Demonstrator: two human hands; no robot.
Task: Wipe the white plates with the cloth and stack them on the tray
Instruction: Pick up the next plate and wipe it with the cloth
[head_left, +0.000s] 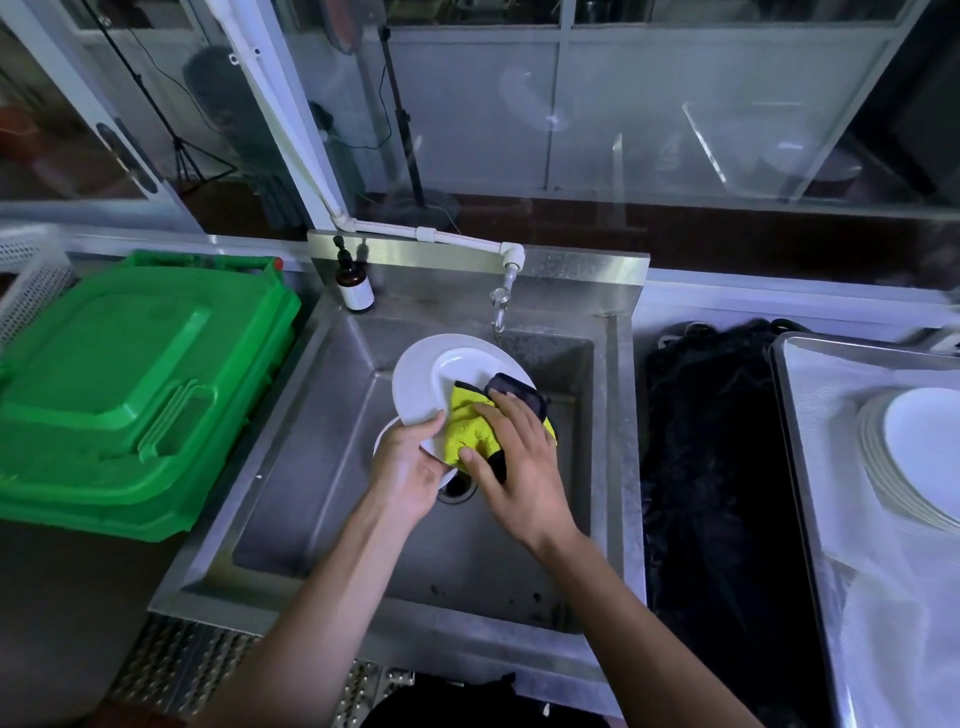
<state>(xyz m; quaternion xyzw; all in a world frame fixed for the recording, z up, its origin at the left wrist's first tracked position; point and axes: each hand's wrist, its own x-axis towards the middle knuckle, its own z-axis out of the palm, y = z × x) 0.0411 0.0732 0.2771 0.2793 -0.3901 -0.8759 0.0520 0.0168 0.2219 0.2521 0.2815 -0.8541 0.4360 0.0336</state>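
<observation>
Over the steel sink my left hand grips the near rim of a white plate, thumb on top, holding it tilted. My right hand presses a yellow cloth with dark edging flat against the plate's right side, fingers spread on the cloth. Below the held plate the edge of another white plate shows, mostly hidden. A stack of several white plates sits on the metal tray at the far right.
A tap hangs over the sink's back, with a brown pump bottle on its left corner. Green plastic crates fill the left counter. A black cloth lies between the sink and the tray. The drain is under my hands.
</observation>
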